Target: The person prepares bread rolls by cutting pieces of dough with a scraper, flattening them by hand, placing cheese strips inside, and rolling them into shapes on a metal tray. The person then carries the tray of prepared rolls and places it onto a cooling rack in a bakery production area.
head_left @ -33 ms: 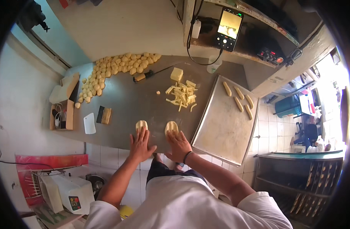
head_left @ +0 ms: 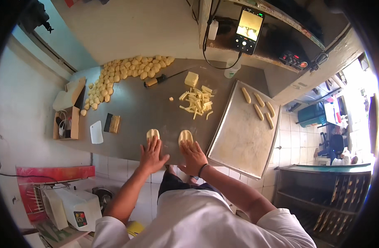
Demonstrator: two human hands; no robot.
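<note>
Touching dough pcs [head_left: 185,136] w/ both hands [head_left: 151,156], flat, thumbs spread; green lettering [head_left: 60,237] lower L.

- You have two hands: one left hand [head_left: 151,156], one right hand [head_left: 193,158].
- You have two flattened dough pieces [head_left: 185,135], one for each hand.
- You have one baking tray [head_left: 239,153] and, on it, five dough sticks [head_left: 259,112].
- You have dozens of dough balls [head_left: 133,69], too crowded to count exactly.
- You have one cheese-like block [head_left: 192,79].
- You have over a dozen pale yellow strips [head_left: 199,101], overlapping too much for an exact count.
- You have one small crumb [head_left: 171,98].
- You have one knife [head_left: 155,81].
- You have two scrapers: one white plastic scraper [head_left: 97,132], one wood-handled scraper [head_left: 114,124].
- You have one cardboard box [head_left: 75,124], one plastic cup [head_left: 230,72] and one phone [head_left: 248,31].
</note>
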